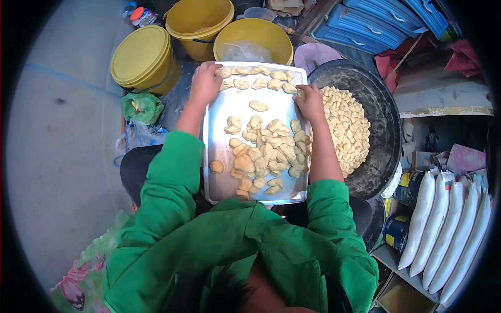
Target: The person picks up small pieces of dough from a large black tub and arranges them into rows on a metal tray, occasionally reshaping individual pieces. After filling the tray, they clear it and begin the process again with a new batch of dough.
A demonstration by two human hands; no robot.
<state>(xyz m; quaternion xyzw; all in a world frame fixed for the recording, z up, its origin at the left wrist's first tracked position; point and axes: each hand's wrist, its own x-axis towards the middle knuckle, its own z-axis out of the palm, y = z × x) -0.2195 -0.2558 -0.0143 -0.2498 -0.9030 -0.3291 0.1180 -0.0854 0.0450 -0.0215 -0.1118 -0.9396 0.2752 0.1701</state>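
A metal tray [211, 156] rests in front of my body, with a heap of pale dough pieces [269, 146] on its nearer part. Shaped pieces form two rows along the far edge, and a single piece [258, 106] lies just below them. My left hand [206, 82] is at the far left corner, fingers curled against a dough piece [224, 72] in the first row. At the right rim, my right hand [311, 102] has its fingertips closed around a small dough piece at the end of the second row, partly hidden by the fingers.
A large black basin [383, 125] on the right holds many small dough pieces [344, 128]. Yellow buckets [141, 57] stand at the back left, beside a green plastic bag [143, 108]. Long white filled bags [443, 224] lie at the right. Blue drawers [360, 28] stand behind.
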